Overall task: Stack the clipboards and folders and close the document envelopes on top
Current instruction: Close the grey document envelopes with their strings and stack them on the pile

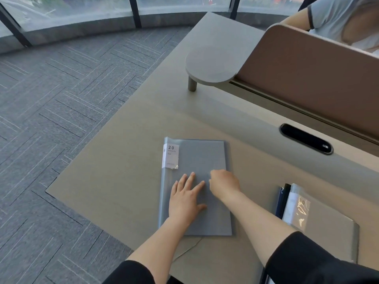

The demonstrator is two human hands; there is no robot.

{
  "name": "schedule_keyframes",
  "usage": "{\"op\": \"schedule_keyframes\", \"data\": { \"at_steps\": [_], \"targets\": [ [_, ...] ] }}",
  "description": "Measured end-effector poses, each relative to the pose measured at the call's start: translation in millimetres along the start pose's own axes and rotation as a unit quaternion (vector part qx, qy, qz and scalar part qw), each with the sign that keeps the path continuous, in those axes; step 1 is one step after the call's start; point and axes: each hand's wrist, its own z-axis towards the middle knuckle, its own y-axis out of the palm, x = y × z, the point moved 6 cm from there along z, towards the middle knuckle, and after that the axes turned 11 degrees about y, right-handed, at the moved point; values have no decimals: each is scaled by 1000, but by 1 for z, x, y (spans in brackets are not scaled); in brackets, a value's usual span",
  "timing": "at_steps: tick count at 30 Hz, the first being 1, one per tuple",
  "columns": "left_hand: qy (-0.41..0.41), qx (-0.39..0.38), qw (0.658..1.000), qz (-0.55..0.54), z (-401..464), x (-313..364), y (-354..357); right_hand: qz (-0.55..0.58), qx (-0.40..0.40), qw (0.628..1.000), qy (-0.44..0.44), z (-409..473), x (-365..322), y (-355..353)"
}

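While the grey folder [196, 185] lies flat on the worktop [114, 181] | left hand [187, 198] pressed on it, fingers [191, 181] spread | right hand [224, 184] fingers curled, grip unclear | judged light, slick, flexible; best taken by an edge.

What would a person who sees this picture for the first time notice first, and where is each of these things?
First comes the grey folder lying flat in the middle of the desk, with a white "20 pockets" label at its far left corner. The left hand rests flat on its cover, and the right hand, fingers curled, touches the cover beside it. At the right, near the desk's edge, lies a second pile of folders.
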Motion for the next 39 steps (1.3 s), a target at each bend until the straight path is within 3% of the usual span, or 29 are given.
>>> {"op": "schedule_keyframes", "data": {
  "at_steps": [6,11,16,30,37,39],
  "targets": [
    [-1,0,1000,6,0,0,-1,56,-7,998,2,-21,22,18],
    [0,1,1000,12,-1,2,-3,159,-33,984,71,-27,60,25],
    [4,3,1000,13,-1,2,-4,170,-30,978,114,-17,81,21],
    [5,7,1000,2,-2,0,-5,83,34,996,18,27,49,2],
    [-2,-1,1000,29,1,-3,-9,247,25,962,114,16,74,5],
    [-37,39,998,23,-2,-11,-17,274,23,950,148,9,85,11]
  ]
}}
